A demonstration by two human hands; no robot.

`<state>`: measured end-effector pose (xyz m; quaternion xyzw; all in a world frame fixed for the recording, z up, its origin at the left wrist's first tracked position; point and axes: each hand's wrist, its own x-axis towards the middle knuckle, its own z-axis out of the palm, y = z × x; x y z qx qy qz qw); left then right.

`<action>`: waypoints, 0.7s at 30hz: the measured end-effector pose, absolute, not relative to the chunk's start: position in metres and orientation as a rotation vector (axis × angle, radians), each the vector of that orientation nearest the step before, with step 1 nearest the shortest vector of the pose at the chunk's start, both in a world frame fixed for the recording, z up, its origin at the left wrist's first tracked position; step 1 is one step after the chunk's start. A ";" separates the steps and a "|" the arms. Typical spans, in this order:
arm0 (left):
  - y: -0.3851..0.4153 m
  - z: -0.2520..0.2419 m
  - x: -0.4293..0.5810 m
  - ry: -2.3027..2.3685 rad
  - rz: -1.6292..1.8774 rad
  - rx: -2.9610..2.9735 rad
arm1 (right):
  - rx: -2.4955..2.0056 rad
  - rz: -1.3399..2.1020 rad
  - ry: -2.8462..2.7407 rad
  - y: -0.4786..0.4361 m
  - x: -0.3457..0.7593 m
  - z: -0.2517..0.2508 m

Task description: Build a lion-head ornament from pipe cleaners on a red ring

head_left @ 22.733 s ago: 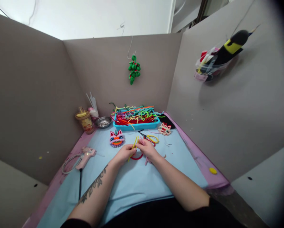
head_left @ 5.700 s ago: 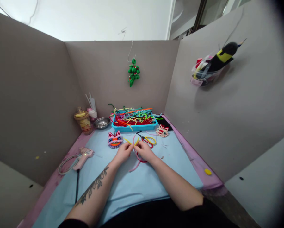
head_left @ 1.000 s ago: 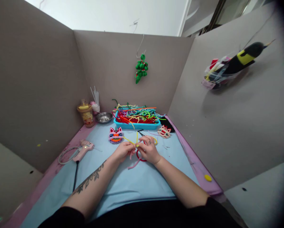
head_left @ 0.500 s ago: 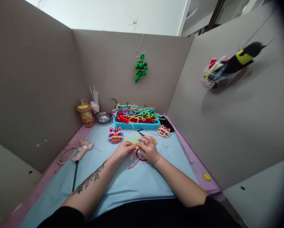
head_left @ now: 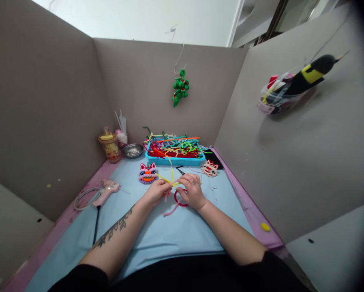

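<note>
Both hands meet near the middle of the worktop (head_left: 176, 241). The left hand (head_left: 155, 192) and right hand (head_left: 193, 192) are closed together, fingertips pinching one yellow pipe cleaner (head_left: 171, 174), whose two loose ends stick out toward the far edge. Just beneath the pinch one red loop (head_left: 175, 197) lies on the worktop, partly hidden by the right hand. One pink pipe cleaner (head_left: 170, 211) trails from it toward the near edge.

Two finished craft faces sit beyond the hands: a pink face (head_left: 147, 173) toward the left and a white face (head_left: 210, 168) toward the right. Between them one pair of scissors (head_left: 179, 169) is mostly covered by the right hand. One blue tray (head_left: 174, 162), heaped with mixed pipe cleaners, stands at the far edge. In the far left corner are one steel bowl (head_left: 132, 150) and one lidded cup (head_left: 110, 148). One pink glue gun (head_left: 108, 191) lies by the left edge, and one yellow disc (head_left: 264, 226) by the right edge.
</note>
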<state>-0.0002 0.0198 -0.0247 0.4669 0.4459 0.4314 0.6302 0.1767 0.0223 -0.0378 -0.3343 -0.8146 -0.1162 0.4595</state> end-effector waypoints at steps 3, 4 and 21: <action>0.020 -0.024 0.001 1.059 1.029 1.193 | -0.853 -0.250 -1.992 0.019 0.174 -0.036; 0.020 -0.024 0.001 1.065 1.043 1.236 | -0.845 -0.249 -1.992 0.018 0.172 -0.035; 0.018 -0.024 0.001 0.810 1.000 0.873 | -0.742 -0.290 -2.020 0.014 0.172 -0.038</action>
